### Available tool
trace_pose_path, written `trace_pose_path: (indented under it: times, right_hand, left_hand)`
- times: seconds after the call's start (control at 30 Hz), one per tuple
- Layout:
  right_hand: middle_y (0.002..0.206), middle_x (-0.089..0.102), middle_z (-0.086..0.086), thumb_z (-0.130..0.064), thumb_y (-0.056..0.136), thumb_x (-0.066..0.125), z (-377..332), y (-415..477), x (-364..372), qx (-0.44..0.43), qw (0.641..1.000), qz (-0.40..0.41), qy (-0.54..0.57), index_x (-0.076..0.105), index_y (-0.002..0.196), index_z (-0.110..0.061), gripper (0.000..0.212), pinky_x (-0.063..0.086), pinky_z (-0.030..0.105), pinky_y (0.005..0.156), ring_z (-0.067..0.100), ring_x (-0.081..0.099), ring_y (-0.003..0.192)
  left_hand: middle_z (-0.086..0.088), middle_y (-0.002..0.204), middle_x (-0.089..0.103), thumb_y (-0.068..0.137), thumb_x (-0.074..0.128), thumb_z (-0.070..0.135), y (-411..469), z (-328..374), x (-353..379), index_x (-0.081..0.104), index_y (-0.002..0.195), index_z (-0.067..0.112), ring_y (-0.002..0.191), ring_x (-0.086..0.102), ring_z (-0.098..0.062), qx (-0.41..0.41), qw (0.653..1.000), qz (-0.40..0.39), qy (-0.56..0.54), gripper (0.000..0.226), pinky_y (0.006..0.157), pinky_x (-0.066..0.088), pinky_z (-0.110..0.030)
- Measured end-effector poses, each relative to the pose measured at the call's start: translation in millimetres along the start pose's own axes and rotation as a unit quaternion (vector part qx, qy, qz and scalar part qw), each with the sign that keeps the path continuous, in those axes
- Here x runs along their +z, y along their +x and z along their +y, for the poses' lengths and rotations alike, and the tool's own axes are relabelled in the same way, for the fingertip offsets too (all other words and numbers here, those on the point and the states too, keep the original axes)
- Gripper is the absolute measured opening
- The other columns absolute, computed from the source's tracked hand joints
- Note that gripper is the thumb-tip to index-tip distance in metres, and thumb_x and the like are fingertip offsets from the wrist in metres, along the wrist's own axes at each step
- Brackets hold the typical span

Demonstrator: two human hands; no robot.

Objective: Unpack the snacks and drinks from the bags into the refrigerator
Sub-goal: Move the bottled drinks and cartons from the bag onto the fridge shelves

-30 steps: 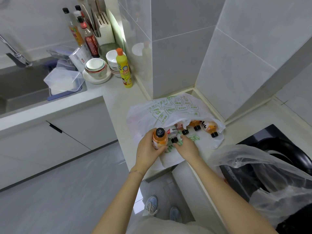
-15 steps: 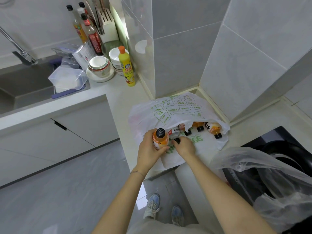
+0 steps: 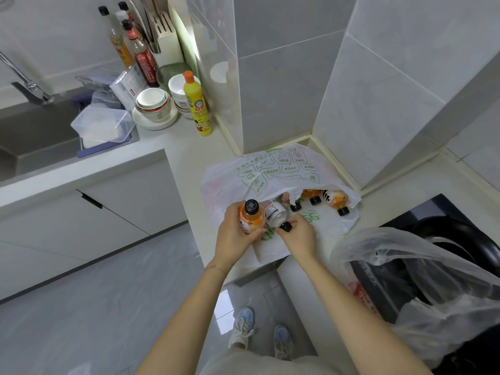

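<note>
Unpacking printed bag [image 3: 284, 169] | left grip [image 3: 235, 236] wrapped round orange bottle [image 3: 251, 217] | right grip [image 3: 299, 239] pinching white bottle [image 3: 273, 212] by cap | next, likely: draw it clear of bag.

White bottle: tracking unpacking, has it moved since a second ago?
Yes, slightly: the white bottle has slid out of the printed bag toward the person, away from the rightmost orange bottle.

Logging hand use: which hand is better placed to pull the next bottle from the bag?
Right: the right hand pinches the white bottle by its cap; the left hand grips an orange bottle.
</note>
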State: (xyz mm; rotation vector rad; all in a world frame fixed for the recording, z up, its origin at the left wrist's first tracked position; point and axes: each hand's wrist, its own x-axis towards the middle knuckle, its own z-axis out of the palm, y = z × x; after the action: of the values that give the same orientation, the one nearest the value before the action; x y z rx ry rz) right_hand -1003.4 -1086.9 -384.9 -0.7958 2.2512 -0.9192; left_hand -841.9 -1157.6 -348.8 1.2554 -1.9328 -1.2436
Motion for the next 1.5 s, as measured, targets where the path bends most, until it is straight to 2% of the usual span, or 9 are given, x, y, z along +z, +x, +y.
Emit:
trace_pose_path:
  times: [0.2, 0.47, 0.63, 0.77, 0.93, 1.07, 1.17, 1.37, 1.5]
  right_hand:
    - [0.080, 0.065, -0.005, -0.012, 0.072, 0.079, -11, -7, -27, -0.091, 0.995, 0.026, 0.022, 0.061, 0.091, -0.018, 0.026, 0.055, 0.038, 0.072, 0.017, 0.064, 0.073]
    - [0.093, 0.056, -0.011, -0.014, 0.074, 0.078, -48, -16, -48, -0.233, 0.971, 0.062, 0.006, 0.066, 0.099, -0.015, 0.028, 0.053, 0.034, 0.080, 0.016, 0.059, 0.089]
    - [0.096, 0.061, -0.006, -0.019, 0.077, 0.078, -63, -17, -64, -0.247, 0.966, 0.067, -0.023, 0.067, 0.105, -0.014, 0.030, 0.050, 0.027, 0.078, 0.010, 0.055, 0.086]
    - [0.094, 0.057, -0.008, -0.021, 0.079, 0.076, -62, -16, -69, -0.241, 0.968, 0.062, -0.037, 0.067, 0.105, -0.013, 0.029, 0.051, 0.028, 0.077, 0.011, 0.054, 0.084]
    - [0.108, 0.057, -0.005, -0.023, 0.080, 0.077, -58, -12, -62, -0.234, 0.971, 0.051, -0.007, 0.064, 0.114, -0.013, 0.038, 0.048, 0.034, 0.093, 0.019, 0.054, 0.107]
    - [0.130, 0.047, -0.002, -0.033, 0.075, 0.080, -50, -13, -52, -0.186, 0.982, 0.015, 0.009, 0.052, 0.131, -0.018, 0.065, 0.036, 0.022, 0.099, 0.009, 0.043, 0.122]
    - [0.141, 0.040, -0.011, -0.034, 0.072, 0.082, -35, -14, -44, -0.154, 0.986, -0.036, 0.047, 0.037, 0.140, -0.031, 0.082, 0.035, 0.023, 0.104, 0.004, 0.036, 0.130]
    - [0.126, 0.035, -0.032, -0.012, 0.070, 0.084, -29, -16, -29, -0.127, 0.985, -0.038, 0.111, 0.025, 0.132, -0.040, 0.090, 0.032, -0.003, 0.089, -0.025, 0.037, 0.113]
    - [0.134, 0.039, -0.014, -0.009, 0.071, 0.084, -30, -13, -21, -0.112, 0.984, -0.016, 0.141, 0.027, 0.139, -0.022, 0.090, 0.032, -0.004, 0.089, -0.004, 0.042, 0.121]
  left_hand:
    - [0.010, 0.121, 0.052, 0.070, 0.086, 0.026, -1, -1, 1, 0.043, 0.120, 0.031, 0.106, 0.054, -0.002, 0.002, 1.000, 0.006, -0.004, 0.066, 0.086, 0.041, -0.014]
    - [0.013, 0.117, 0.051, 0.071, 0.085, 0.022, -3, 2, 2, 0.043, 0.119, 0.030, 0.101, 0.048, 0.020, -0.008, 1.000, 0.017, -0.013, 0.064, 0.080, 0.037, -0.001]
    - [0.012, 0.119, 0.051, 0.071, 0.085, 0.023, -3, 1, 2, 0.043, 0.120, 0.031, 0.100, 0.053, 0.005, -0.004, 1.000, 0.014, -0.021, 0.065, 0.082, 0.039, -0.007]
    - [0.008, 0.121, 0.051, 0.071, 0.085, 0.021, -3, 0, 3, 0.044, 0.121, 0.029, 0.104, 0.054, -0.004, 0.004, 1.000, 0.017, -0.024, 0.065, 0.083, 0.040, -0.008]
    - [0.009, 0.121, 0.051, 0.071, 0.084, 0.021, -3, 0, 3, 0.043, 0.121, 0.030, 0.101, 0.053, 0.004, 0.000, 1.000, 0.017, -0.024, 0.065, 0.082, 0.040, -0.007]
    - [0.008, 0.121, 0.052, 0.070, 0.085, 0.022, -2, -3, 4, 0.043, 0.120, 0.031, 0.102, 0.052, 0.010, 0.002, 1.000, 0.017, -0.018, 0.066, 0.085, 0.041, -0.009]
    - [0.010, 0.120, 0.052, 0.070, 0.085, 0.022, -1, -3, 3, 0.044, 0.119, 0.031, 0.104, 0.051, 0.014, 0.000, 1.000, 0.018, -0.014, 0.065, 0.083, 0.039, -0.005]
    - [0.011, 0.117, 0.052, 0.070, 0.086, 0.022, 0, -4, 3, 0.043, 0.118, 0.031, 0.105, 0.050, 0.013, 0.007, 1.000, 0.014, -0.016, 0.065, 0.084, 0.039, -0.004]
    - [0.012, 0.118, 0.052, 0.070, 0.085, 0.024, -1, -7, 4, 0.041, 0.118, 0.035, 0.108, 0.054, 0.004, 0.008, 1.000, 0.011, -0.022, 0.066, 0.087, 0.043, -0.013]
